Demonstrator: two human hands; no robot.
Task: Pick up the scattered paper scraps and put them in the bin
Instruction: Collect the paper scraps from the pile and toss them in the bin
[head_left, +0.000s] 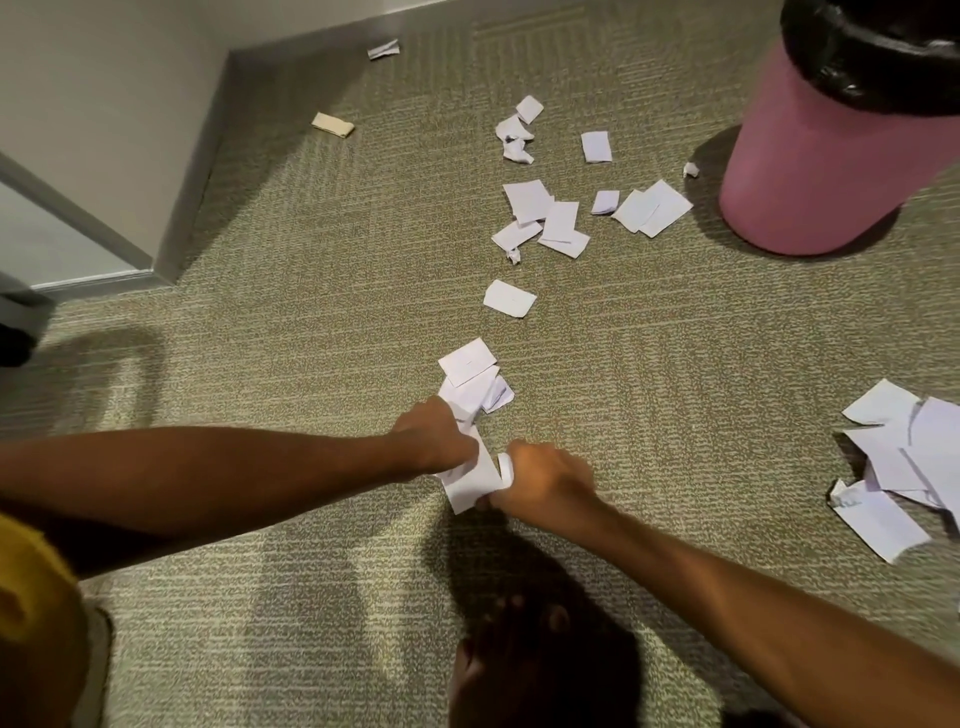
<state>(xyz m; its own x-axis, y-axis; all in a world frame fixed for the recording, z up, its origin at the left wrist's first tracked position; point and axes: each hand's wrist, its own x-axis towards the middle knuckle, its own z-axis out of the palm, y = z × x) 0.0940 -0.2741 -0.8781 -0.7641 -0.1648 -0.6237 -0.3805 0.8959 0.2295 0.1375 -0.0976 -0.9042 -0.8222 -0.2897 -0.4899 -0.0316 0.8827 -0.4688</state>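
White paper scraps lie scattered over the carpet. My left hand (436, 434) is closed on a bunch of scraps (470, 480) low over the floor, touching a small pile (470, 376) just beyond it. My right hand (540, 475) is right beside it, fingers closed on the same bunch and a curled scrap. A larger cluster of scraps (550, 218) lies farther ahead, and another heap (904, 467) sits at the right edge. The pink bin (810, 166) with a black liner stands at the top right.
A single scrap (509, 298) lies between the piles. A beige folded piece (332, 124) and a crumpled scrap (383, 49) lie near the grey skirting of the wall (197, 171) at the left. My bare foot (519, 660) is below the hands.
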